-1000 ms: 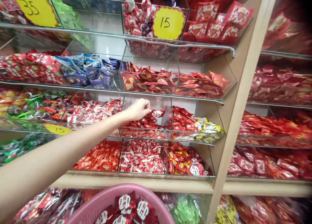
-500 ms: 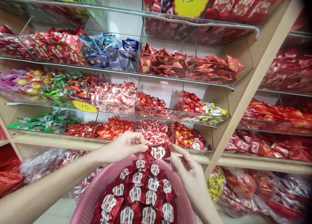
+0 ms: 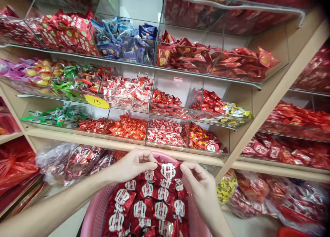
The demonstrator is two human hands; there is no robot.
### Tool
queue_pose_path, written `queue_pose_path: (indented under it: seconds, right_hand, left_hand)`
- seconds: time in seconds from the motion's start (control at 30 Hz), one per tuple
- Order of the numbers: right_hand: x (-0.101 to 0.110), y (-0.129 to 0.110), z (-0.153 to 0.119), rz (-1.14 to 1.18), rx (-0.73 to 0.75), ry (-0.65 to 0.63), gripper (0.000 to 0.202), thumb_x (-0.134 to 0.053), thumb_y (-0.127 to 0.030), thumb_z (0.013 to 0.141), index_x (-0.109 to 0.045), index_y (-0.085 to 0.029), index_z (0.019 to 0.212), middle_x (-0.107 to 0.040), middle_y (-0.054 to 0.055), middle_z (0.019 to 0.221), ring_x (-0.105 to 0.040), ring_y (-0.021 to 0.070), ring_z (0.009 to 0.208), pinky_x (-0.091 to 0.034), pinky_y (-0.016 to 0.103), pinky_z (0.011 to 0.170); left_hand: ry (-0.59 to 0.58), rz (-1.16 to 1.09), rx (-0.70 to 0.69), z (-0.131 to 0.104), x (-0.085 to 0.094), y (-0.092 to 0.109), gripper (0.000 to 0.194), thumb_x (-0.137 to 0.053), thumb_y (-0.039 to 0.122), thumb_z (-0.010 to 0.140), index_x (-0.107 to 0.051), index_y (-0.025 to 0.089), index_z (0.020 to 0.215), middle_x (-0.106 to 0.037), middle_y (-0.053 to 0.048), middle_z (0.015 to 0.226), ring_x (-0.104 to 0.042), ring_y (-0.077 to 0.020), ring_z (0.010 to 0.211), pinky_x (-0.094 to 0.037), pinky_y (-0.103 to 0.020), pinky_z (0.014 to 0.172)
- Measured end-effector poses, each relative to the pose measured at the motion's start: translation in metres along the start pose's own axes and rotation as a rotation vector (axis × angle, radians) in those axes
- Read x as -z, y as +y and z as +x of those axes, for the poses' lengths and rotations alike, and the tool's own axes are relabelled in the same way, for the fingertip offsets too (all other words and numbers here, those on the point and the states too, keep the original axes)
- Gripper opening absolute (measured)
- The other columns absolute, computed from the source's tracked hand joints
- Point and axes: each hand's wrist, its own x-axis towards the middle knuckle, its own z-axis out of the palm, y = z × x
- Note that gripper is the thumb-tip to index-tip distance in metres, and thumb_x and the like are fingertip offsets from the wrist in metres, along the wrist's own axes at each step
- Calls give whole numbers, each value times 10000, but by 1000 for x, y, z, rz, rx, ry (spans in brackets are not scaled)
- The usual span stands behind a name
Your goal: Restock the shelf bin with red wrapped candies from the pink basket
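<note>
Between my two hands a dark red candy packet (image 3: 168, 170) with a white printed label is stretched flat. The fingers of my left hand (image 3: 138, 165) pinch its left edge. On the other side my right hand (image 3: 197, 178) is closed on its right edge, thumb and forefinger together. The packet lies over the far end of a pink plastic basket (image 3: 95, 209). Inside the basket, rows of matching dark red packets (image 3: 139, 209) lie label up. The packet's underside is hidden.
Beyond the basket rises a wooden shelf (image 3: 103, 137) with clear bins of wrapped sweets (image 3: 165, 130). A yellow price tag (image 3: 97, 101) reads 15. Plastic bags of sweets (image 3: 79, 159) lie under the shelf at left, and more bags (image 3: 257, 195) at right.
Both hands have lowered the packet a little toward the basket, and its label now faces me more flatly. The view has tilted down, so the upper shelf shows less.
</note>
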Motion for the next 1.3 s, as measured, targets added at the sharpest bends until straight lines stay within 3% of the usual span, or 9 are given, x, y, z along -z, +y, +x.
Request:
queue_pose_path:
  seconds: [0.1,0.27,0.4,0.53,0.67,0.8,0.93,1.1,1.3]
  right_hand:
    - [-1,3,-9,-108,106,-27,116,-523,-275,856,-602,-198,821,-593,6,766,-506,83,511,-431,213,487]
    - [0,8,-28,-388,577,-97,239,-500,-85,839,-588,-198,1031,-587,86,1044,-596,175,962,-505,280,817]
    - [2,17,-40,-505,735,-213,377,-512,-33,813,-521,-165,1166,-545,126,1165,-559,180,1078,-499,247,874]
    - [-3,23,-46,-441,566,-194,324,-577,-92,779,-559,-203,1083,-528,121,1201,-559,216,1082,-509,318,877]
    - [-13,27,-45,-64,140,64,246,-585,-222,800,-529,-230,1040,-540,112,1165,-635,170,855,-557,310,713]
    - [-15,28,-40,68,-193,-24,229,-619,-346,774,-581,-204,950,-623,33,793,-592,132,580,-525,257,512]
    - [-11,26,-42,-7,-73,-41,121,-649,-310,754,-630,-193,734,-613,37,807,-599,146,691,-506,226,554]
    - [-5,22,-50,-21,-47,-187,102,-550,-268,838,-625,-201,821,-598,43,890,-579,96,544,-496,221,495]
    - [0,16,-52,-123,101,-195,132,-522,-198,855,-604,-196,752,-590,27,765,-593,112,583,-507,222,530]
  left_hand:
    - [-12,-106,25,-4,-3,-12,172,-618,315,780,-598,149,741,-618,17,638,-530,-97,598,-407,-260,628]
    - [8,-541,126,-12,-14,-23,201,-606,300,806,-623,163,952,-636,-85,1099,-571,-190,1008,-464,-346,846]
    - [68,-646,212,-13,-22,-30,360,-679,225,745,-583,212,1092,-576,-69,1215,-553,-185,1050,-467,-301,840]
    - [137,-661,258,-14,-29,-33,424,-715,211,698,-571,185,1095,-633,-71,1055,-600,-180,927,-462,-314,819]
    - [213,-605,229,-17,-37,-33,407,-710,220,696,-563,209,1076,-631,-11,901,-586,-127,797,-453,-265,731]
    - [229,-566,165,-18,-43,-36,394,-706,223,700,-565,229,1067,-620,10,910,-552,-102,783,-430,-233,711]
    - [225,-507,187,-20,-43,-43,311,-701,260,704,-614,198,996,-627,-12,942,-537,-110,806,-420,-225,700]
    - [201,-472,227,-26,-38,-46,178,-681,303,721,-629,170,826,-619,-3,821,-533,-119,750,-424,-255,701]
    - [197,-427,103,-35,-39,-40,98,-645,258,755,-628,169,719,-626,-29,918,-546,-159,879,-399,-306,838]
